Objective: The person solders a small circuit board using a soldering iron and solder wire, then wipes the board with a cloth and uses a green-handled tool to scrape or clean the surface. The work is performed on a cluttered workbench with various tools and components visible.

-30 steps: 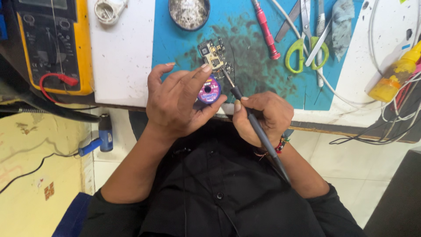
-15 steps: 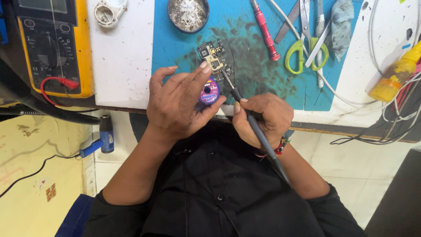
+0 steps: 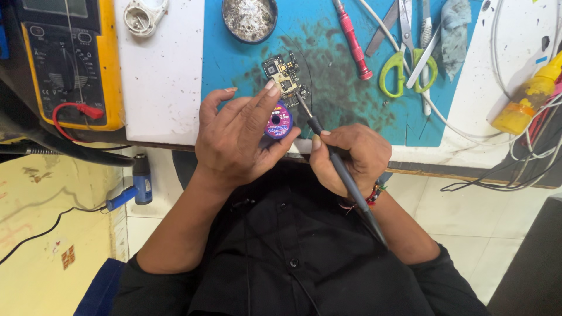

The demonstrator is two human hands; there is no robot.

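My left hand (image 3: 237, 137) holds a small purple spool (image 3: 278, 123) between thumb and fingers, its index fingertip resting on the edge of a small circuit board (image 3: 282, 74). My right hand (image 3: 351, 155) grips a dark soldering iron (image 3: 333, 158) like a pen, the tip touching the board's lower right corner. The board lies on a stained blue mat (image 3: 328, 93) near the bench's front edge.
A yellow multimeter (image 3: 67, 58) with a red lead lies at the left. A round tin (image 3: 250, 19), red screwdriver (image 3: 353, 40), green-handled scissors (image 3: 404, 55), tweezers and a yellow bottle (image 3: 527, 99) lie behind and right. White cables trail at the right edge.
Both hands stay at the board almost unmoved; the left hand's fingers have shifted slightly on the spool.
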